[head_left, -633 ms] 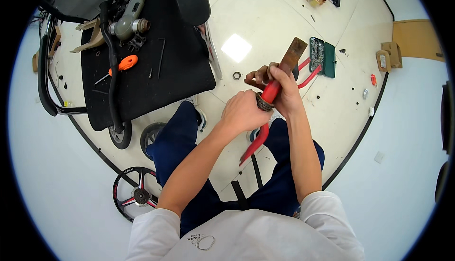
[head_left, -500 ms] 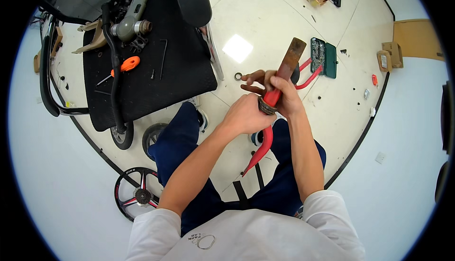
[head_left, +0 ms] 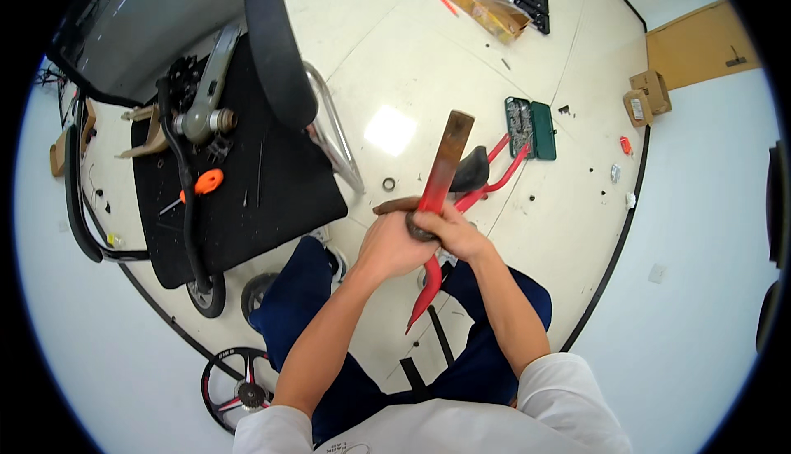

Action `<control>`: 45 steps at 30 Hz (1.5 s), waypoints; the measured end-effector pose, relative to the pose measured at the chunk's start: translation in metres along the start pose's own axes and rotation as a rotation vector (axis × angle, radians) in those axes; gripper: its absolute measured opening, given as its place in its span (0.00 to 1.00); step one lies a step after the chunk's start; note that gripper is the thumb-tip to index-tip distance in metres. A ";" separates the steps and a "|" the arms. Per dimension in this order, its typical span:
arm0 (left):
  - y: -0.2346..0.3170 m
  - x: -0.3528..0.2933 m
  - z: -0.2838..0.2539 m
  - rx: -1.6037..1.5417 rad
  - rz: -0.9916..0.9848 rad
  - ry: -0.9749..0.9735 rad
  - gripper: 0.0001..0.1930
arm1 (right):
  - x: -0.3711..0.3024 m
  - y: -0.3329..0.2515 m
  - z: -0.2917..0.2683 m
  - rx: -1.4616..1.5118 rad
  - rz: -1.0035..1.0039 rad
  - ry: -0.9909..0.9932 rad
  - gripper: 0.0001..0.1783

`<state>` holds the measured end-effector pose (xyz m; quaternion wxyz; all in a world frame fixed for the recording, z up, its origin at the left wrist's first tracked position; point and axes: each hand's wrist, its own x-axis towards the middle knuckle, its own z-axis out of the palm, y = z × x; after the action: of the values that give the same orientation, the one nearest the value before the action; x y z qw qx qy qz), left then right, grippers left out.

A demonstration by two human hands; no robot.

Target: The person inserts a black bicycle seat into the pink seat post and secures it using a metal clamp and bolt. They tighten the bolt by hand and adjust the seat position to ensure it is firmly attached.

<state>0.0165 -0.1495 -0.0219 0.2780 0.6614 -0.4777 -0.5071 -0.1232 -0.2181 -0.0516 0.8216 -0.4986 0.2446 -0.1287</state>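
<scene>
In front of my knees I hold a red metal bar [head_left: 428, 283] with a rusty, flat upper end [head_left: 451, 145] and a curved, tapering lower end; its exact kind cannot be told. A dark ring [head_left: 418, 229] sits around its middle. My left hand [head_left: 394, 244] is closed at the bar's middle, just below the ring. My right hand [head_left: 453, 233] wraps the bar from the right, its thumb against the ring. Dark-stained fingers stretch left behind the bar. Beyond my hands, a black bicycle saddle [head_left: 470, 170] and a two-pronged red piece [head_left: 498, 180] rest on the floor.
At left, a black chair seat [head_left: 288, 207] carries an orange-handled screwdriver [head_left: 208, 180], a hex key [head_left: 260, 174] and grey scooter parts [head_left: 198, 120]. A green case of small parts [head_left: 541, 131], a loose ring [head_left: 389, 184] and a carton [head_left: 490, 9] lie ahead. A spoked wheel [head_left: 251, 395] stands lower left.
My hands and the red bar have moved left and lower in view, the bar now more upright. My right thumb has come down onto the ring. The whole view has shifted.
</scene>
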 end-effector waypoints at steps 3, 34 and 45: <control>0.005 -0.003 -0.005 -0.030 -0.056 -0.009 0.15 | 0.003 -0.001 -0.002 -0.072 0.012 -0.027 0.31; 0.001 0.004 0.026 0.026 -0.070 0.020 0.30 | -0.031 -0.001 -0.036 -0.409 -0.056 0.639 0.20; -0.002 0.006 0.013 -0.190 0.004 0.182 0.31 | -0.009 -0.029 -0.009 -0.336 -0.140 0.637 0.20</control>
<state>0.0056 -0.1524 -0.0299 0.3827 0.6744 -0.4015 -0.4875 -0.1342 -0.2345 -0.0269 0.6001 -0.5769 0.4713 -0.2914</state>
